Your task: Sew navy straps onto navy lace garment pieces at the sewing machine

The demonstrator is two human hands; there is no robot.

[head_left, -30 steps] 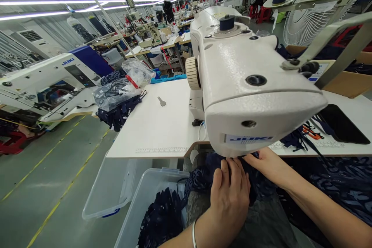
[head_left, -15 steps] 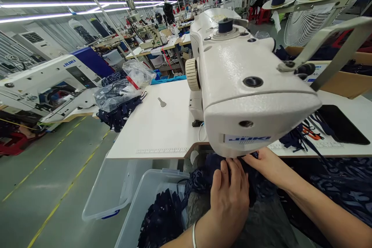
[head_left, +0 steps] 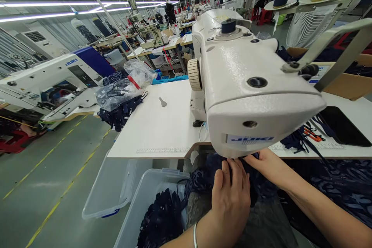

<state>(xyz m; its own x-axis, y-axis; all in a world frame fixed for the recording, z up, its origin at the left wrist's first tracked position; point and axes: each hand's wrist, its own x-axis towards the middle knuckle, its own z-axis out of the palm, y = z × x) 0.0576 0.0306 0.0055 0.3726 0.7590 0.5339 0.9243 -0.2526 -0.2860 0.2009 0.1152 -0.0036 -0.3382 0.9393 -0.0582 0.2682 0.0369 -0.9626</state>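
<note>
A white sewing machine (head_left: 261, 108) fills the middle of the view, its head overhanging the front of the table. Below it bunches a dark navy patterned fabric (head_left: 200, 178). My left hand (head_left: 232, 197), a bangle at its wrist, is closed on this cloth, its fingers together and their tips up by the machine's underside. Just to the right, my right hand (head_left: 267, 164) grips the same fabric, with its fingertips partly hidden behind the head. The needle and presser foot are out of sight.
Clear plastic bins (head_left: 136, 217) stand below left, one with navy strips (head_left: 159, 217). On the white table (head_left: 162, 131) lie a small metal piece (head_left: 162, 102), orange-handled snips (head_left: 314, 133) and a black phone (head_left: 345, 126). A plastic-bagged bundle (head_left: 119, 93) sits at the left edge.
The view has shifted very slightly, so the machine appears a little further right. Both hands keep nearly the same hold on the fabric.
</note>
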